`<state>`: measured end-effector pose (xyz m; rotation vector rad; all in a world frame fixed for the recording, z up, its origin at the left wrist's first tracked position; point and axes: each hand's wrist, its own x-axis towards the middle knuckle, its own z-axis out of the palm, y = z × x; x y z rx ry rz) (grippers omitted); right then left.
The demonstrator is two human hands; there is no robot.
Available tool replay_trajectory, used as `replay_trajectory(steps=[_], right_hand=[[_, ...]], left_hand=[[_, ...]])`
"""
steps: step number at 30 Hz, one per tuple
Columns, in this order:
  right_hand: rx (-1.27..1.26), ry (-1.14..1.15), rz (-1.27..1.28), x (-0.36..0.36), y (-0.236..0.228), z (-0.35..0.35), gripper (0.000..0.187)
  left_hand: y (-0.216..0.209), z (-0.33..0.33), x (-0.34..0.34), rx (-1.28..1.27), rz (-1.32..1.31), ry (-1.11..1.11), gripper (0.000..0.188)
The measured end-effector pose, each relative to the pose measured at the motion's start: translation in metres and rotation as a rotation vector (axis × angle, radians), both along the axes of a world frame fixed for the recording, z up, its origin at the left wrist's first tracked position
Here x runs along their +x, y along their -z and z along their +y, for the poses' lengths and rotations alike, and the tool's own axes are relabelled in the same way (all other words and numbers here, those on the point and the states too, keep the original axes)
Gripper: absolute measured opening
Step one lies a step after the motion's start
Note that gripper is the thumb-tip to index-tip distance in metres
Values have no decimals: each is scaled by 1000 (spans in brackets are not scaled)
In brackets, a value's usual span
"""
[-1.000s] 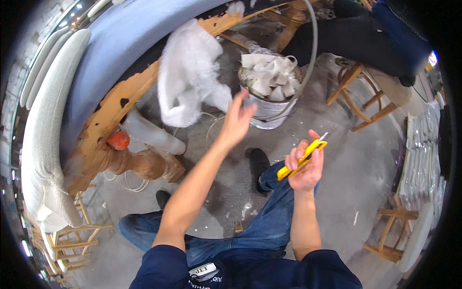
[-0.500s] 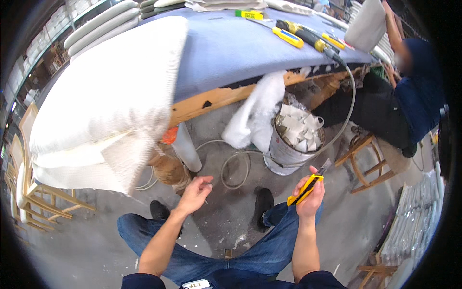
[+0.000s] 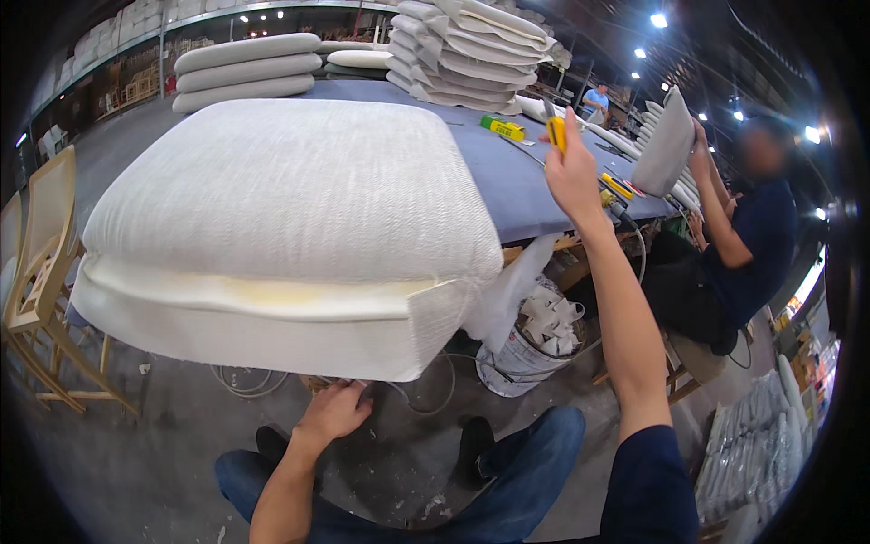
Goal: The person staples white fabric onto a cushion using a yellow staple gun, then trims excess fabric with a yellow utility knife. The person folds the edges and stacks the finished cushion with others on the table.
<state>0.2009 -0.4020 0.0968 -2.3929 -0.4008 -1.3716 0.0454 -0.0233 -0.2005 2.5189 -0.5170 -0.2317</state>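
My right hand (image 3: 575,172) is raised in front of the far part of the table, closed around a yellow utility knife (image 3: 556,134) with its blade pointing up. Low at the left, my left hand (image 3: 333,413) is just below the hanging edge of a cushion's fabric, thumb apart from the fingers; the fingertips are partly hidden, and I cannot tell whether they touch the cloth. The large cushion (image 3: 281,190), covered in off-white ribbed fabric, overhangs the table's near edge. Along its front side the cover gapes, showing a pale yellowish filling (image 3: 299,292) above a loose flap (image 3: 245,340).
Covered cushions (image 3: 245,72) and a tall fabric stack (image 3: 462,59) stand on the blue-grey table (image 3: 494,186). A bucket of scraps (image 3: 521,363) sits below, beside a hose. A co-worker (image 3: 748,213) at right holds a grey cushion (image 3: 666,150). Wooden chairs (image 3: 45,245) stand left.
My right hand has risen with the utility knife from above my knee to table height. My left hand has moved slightly left and down toward the flap. The view has tilted up.
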Motion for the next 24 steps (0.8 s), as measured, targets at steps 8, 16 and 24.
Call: replay_trajectory(steps=[8,16,24], right_hand=[[-253,520,407,99,29,-24,82],[-364,486,264,89,41,-4,65],[-331,461,416,92,41,-9,53]], left_hand=[[4,20,-14,47,-86,-17,47],[-38,19,-35,-246,-308,71,34],[-214,-31,-76,-497,-1032,-250,30]])
